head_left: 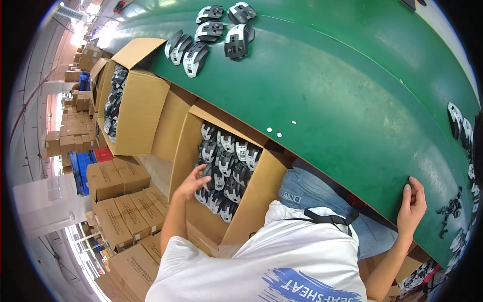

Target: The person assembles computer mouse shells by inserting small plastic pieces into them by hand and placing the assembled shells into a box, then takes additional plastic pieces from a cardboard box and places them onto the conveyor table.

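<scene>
Left hand (190, 186) over cardboard box (258, 201) full of black-and-white plastic parts (225, 162); fingers half-spread, can't tell from here if holding one. Right hand (412, 207) at green table (342, 121), fingers loosely curled.

Left hand (192, 183) curls partway, right hand (412, 205) (well apart) bends loosely.

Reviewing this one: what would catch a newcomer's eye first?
First, the green table, sweeping across the upper right. Next, the open box beside it, packed with black-and-white parts, with the left hand over it. The right hand is at the table's near edge.
</scene>
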The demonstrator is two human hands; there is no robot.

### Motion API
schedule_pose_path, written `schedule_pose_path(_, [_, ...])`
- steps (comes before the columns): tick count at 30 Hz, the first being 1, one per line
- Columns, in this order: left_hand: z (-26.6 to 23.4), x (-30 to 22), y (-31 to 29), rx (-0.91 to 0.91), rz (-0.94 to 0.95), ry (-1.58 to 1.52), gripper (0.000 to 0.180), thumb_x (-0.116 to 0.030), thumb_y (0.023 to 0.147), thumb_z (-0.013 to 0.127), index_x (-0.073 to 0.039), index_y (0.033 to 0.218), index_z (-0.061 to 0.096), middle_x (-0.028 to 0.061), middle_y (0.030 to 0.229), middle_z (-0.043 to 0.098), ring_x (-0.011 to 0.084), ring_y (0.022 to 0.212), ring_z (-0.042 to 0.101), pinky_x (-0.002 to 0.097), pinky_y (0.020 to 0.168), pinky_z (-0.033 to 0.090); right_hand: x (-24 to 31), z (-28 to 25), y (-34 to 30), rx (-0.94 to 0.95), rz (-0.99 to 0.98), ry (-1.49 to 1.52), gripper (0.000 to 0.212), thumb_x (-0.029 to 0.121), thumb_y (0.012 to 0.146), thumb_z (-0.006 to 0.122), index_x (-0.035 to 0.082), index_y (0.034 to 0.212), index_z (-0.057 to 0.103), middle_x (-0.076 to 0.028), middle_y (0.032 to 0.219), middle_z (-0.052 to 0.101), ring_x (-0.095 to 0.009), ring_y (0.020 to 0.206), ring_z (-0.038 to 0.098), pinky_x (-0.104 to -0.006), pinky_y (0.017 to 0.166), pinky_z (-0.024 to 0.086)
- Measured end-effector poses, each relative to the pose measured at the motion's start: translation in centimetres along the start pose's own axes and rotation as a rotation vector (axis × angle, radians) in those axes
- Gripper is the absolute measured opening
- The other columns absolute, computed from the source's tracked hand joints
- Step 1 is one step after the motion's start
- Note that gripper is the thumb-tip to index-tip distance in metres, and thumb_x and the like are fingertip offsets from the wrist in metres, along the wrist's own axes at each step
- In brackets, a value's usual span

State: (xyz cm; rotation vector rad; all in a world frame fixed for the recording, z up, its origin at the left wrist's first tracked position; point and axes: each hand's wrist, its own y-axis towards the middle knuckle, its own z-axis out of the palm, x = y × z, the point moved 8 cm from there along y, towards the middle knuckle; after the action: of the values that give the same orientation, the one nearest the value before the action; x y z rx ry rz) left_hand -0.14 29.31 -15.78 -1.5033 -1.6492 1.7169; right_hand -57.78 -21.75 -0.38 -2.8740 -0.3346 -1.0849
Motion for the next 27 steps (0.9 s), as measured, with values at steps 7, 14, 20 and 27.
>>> schedule_pose_path(7, [4.8, 3.2, 2.6, -0.479, 0.368, 0.669, 0.091, -0.037, 0.074, 0.095, -0.003, 0.147, 0.053, 0.0255, 0.139, 0.061, 0.0415, 0.131, 0.057, 0.0465, 0.113, 0.046, 1.6, -2.4, -0.4, -0.106, -0.116, -0.059, 0.018, 0.005, 0.101, 0.069, 0.001, 0.115, 0.078, -0.007, 0.094, 0.074, -0.01, 0.069, 0.058, -0.0252, 0.062, 0.047])
schedule_pose_path(14, [1.9, -0.2, -1.0, -0.714, 0.578, 0.208, 0.068, -0.011, 0.094, 0.075, 0.002, 0.154, 0.047, 0.0164, 0.126, 0.062, 0.0274, 0.124, 0.058, 0.0429, 0.106, 0.05, 1.8, -3.2, 0.9, 0.019, -0.283, 0.138, 0.015, 0.004, 0.089, 0.078, 0.007, 0.104, 0.08, -0.009, 0.078, 0.073, -0.023, 0.06, 0.067, -0.0345, 0.055, 0.052])
schedule_pose_path(20, [9.5, -28.4, -7.8, -0.936, 1.228, 0.323, 0.043, -0.01, 0.11, 0.056, 0.0, 0.152, 0.052, 0.0152, 0.147, 0.058, 0.0257, 0.128, 0.058, 0.0395, 0.113, 0.044, -6.6, -11.8, 0.2, -0.475, -0.135, 0.028, 0.021, -0.003, 0.091, 0.075, 0.002, 0.111, 0.078, -0.007, 0.075, 0.068, -0.014, 0.058, 0.058, -0.0291, 0.055, 0.047])
schedule_pose_path(27, [47.0, -48.3, -11.4, 0.048, 1.475, 0.362, 0.038, -0.007, 0.106, 0.059, 0.001, 0.142, 0.06, 0.0114, 0.131, 0.063, 0.0215, 0.122, 0.06, 0.0359, 0.11, 0.046, -14.6, -19.2, -2.7, -0.74, 0.175, -0.009, 0.026, 0.005, 0.094, 0.076, 0.002, 0.12, 0.074, -0.007, 0.087, 0.067, -0.013, 0.072, 0.059, -0.0285, 0.064, 0.049])
